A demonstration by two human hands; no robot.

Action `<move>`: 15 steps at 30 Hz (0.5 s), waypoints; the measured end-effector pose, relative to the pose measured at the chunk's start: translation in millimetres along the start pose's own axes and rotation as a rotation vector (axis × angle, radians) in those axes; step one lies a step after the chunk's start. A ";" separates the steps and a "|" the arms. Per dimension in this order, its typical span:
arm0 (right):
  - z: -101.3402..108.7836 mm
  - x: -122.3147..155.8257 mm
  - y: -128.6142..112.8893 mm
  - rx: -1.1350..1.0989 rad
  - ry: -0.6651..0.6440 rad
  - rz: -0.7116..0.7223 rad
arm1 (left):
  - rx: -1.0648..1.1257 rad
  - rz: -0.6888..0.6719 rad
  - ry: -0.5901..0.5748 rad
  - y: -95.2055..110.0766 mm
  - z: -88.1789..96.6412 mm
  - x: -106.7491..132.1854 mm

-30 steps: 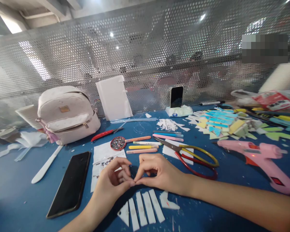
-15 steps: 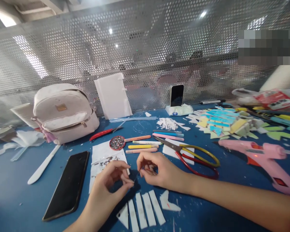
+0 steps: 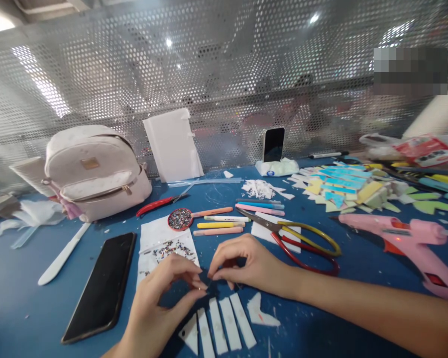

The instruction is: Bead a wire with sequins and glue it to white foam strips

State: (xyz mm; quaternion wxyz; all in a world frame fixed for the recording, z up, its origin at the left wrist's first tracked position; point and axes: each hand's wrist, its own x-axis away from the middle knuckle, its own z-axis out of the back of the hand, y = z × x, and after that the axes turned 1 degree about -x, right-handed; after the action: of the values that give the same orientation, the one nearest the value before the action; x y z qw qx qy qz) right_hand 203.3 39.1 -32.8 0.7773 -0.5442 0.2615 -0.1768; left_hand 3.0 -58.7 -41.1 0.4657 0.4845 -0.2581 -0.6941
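My left hand and my right hand meet fingertip to fingertip low in the middle of the blue table. Both are pinched shut on something tiny and dark that I cannot make out. Just below them lie several white foam strips side by side. A white sheet sprinkled with small sequins lies right behind my left hand.
A black phone lies at the left, red-and-yellow scissors and a pink glue gun at the right. Coloured pens, a round dish of sequins, red pliers, a pale backpack and coloured foam scraps stand behind.
My fingertips drew a little apart half a second ago and have come back together. The view has shifted slightly; the things on the table have not moved.
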 end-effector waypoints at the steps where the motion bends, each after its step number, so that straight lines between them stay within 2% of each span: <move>1: -0.1 0.1 0.6 -0.031 0.009 -0.005 | 0.012 0.000 0.014 -0.1 0.3 0.5; 8: -0.3 -0.8 -0.3 -0.107 0.095 -0.003 | 0.042 -0.031 0.058 3.3 2.4 -2.0; 15: 1.0 -0.6 -4.9 -0.089 0.119 0.061 | 0.116 0.048 0.119 3.2 -1.0 -0.7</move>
State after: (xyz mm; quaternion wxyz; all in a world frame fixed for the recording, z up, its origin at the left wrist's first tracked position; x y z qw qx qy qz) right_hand 203.5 38.6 -27.8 0.7403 -0.5587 0.3314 -0.1731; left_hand 5.3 -59.3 -38.6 0.4679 0.5446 -0.2814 -0.6366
